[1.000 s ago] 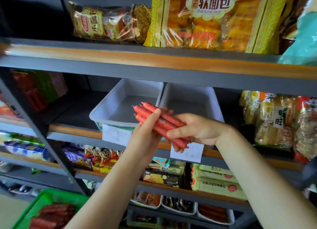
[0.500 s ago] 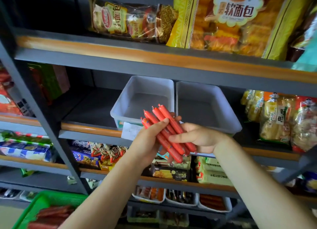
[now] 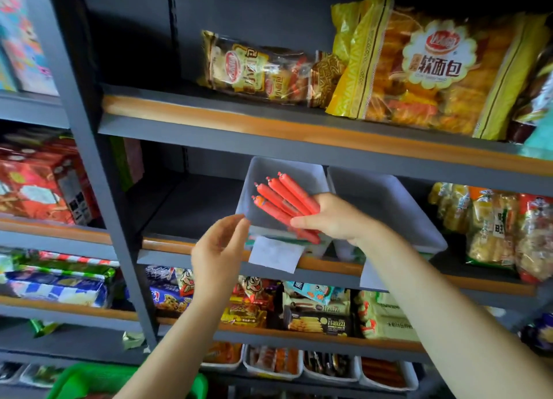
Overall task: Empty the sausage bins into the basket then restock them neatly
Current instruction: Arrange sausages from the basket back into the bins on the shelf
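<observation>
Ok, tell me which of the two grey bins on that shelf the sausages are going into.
The left grey bin: the right hand holds the red sausages over it, while the right grey bin beside it has nothing over it.

Shelf board [image 3: 299, 135] hangs low over both open bins [image 3: 386, 207], narrowing entry.

Two bins sit side by side on the middle shelf [image 3: 209, 244]: the left bin [image 3: 311, 171] and, touching it, the right bin [image 3: 404, 219]. The sausages [image 3: 281, 198] reach over the left bin's front rim into it, held from the right by the right hand [image 3: 335, 219]. The left hand [image 3: 220, 249] hangs before that bin's front left corner (whether touching, I cannot tell). A basket [image 3: 74, 380] lies below, left.
</observation>
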The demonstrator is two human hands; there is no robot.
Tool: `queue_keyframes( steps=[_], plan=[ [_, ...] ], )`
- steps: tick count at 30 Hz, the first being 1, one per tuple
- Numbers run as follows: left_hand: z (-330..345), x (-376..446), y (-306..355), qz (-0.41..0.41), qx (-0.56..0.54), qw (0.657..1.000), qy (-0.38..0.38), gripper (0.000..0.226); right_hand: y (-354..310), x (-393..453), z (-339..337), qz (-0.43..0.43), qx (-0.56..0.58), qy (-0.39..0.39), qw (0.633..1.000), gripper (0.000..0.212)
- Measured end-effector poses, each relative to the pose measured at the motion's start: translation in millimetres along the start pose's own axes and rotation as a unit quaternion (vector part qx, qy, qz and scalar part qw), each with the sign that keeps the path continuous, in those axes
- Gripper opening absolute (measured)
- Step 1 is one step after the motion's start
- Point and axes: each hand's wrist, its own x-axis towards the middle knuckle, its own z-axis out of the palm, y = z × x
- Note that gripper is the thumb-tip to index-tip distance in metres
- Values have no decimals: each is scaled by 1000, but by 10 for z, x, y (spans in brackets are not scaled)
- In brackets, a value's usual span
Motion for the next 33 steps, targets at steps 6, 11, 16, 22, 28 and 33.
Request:
queue_keyframes(
  steps=[6, 11, 16, 22, 28, 33],
  plan=[
    [-85, 242, -465, 83, 185, 973, -106, 46, -135, 621, 10, 63, -171, -29, 983, 14],
    [-58, 246, -609, 101, 213, 969, -80, 48, 176, 1134, 104, 166, -318, -47, 932, 35],
    [-17, 190, -691, 124, 291, 944, -90, 60, 353, 1300, 176, 187, -333, -33, 924, 38],
    [-2, 174, -689, 110, 300, 944, -77, 62, 431, 1360, 90, 133, -276, -3, 952, 36],
    [0, 190, -701, 95, 300, 946, -75, 60, 318, 1246, 118, 65, -176, 89, 978, 19],
    [-238, 219, -604, 81, 203, 971, -99, 53, -326, 525, 544, -61, 68, 43, 995, 6]
  ],
)
